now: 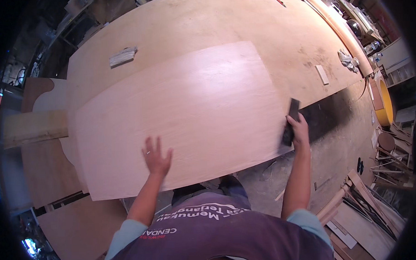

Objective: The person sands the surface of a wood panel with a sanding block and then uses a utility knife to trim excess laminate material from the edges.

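A large pale sheet of thin wood veneer (185, 115) lies on a wide wooden board that forms the table top (175, 23). My left hand (156, 158), fingers spread, is over the near left part of the sheet; whether it touches the surface I cannot tell. At the sheet's right edge, my right hand (300, 128) grips a dark rectangular block (293, 108), which looks like a sanding block. The block stands lengthwise along that edge, and its near end is partly smeared by motion.
A whitish block (122, 57) rests at the table's far left. Toward the right lie a small pale strip (322, 75) and a crumpled grey cloth (348, 60). A red tool (280, 1) lies at the far edge. Wood offcuts (370, 211) are stacked on the lower right floor.
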Available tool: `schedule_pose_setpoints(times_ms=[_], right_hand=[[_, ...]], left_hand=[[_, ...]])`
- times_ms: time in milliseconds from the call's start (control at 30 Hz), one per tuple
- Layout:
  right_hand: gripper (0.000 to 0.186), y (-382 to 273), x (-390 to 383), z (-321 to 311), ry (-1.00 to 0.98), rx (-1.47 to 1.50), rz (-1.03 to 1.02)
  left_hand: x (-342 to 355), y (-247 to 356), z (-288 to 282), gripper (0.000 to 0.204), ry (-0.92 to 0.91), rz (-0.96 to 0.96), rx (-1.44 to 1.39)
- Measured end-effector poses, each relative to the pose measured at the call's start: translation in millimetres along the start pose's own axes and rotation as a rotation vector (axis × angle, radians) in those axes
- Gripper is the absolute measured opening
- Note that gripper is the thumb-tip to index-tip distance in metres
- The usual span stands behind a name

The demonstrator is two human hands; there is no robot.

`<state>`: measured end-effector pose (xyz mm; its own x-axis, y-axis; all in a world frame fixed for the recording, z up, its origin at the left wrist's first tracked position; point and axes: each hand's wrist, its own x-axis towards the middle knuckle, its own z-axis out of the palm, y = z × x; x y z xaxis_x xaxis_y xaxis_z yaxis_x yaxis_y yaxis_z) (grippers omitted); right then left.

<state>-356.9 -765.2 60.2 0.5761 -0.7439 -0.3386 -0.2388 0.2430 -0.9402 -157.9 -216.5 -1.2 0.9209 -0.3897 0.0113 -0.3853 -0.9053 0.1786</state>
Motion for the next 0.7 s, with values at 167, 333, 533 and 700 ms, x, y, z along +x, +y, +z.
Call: schedule_pose_setpoints(times_ms=[167, 333, 533, 700], right_hand=[[0.068, -6.6, 125.5, 44.0, 0.017, -0.275, -0.032], [0.061, -36.1, 256.7, 26.6, 0.146, -0.887, -0.108], [0.053, -9.4, 439.5, -124.0, 0.578, -0.873, -0.243], [0.065, -195.0, 542.8, -344.5, 0.656, -1.818, -0.805]], left_hand=[[-78.0, -65.4, 9.8, 0.084, 0.060, -0.297, 0.148], [-73.2, -52.7, 0.0, 0.094, -0.061, -0.482, 0.092], [-58.2, -28.7, -13.9, 0.132, -0.204, -0.693, 0.001], [-2.5, 3.2, 59.5, 0.151, -0.228, -0.644, -0.261]])
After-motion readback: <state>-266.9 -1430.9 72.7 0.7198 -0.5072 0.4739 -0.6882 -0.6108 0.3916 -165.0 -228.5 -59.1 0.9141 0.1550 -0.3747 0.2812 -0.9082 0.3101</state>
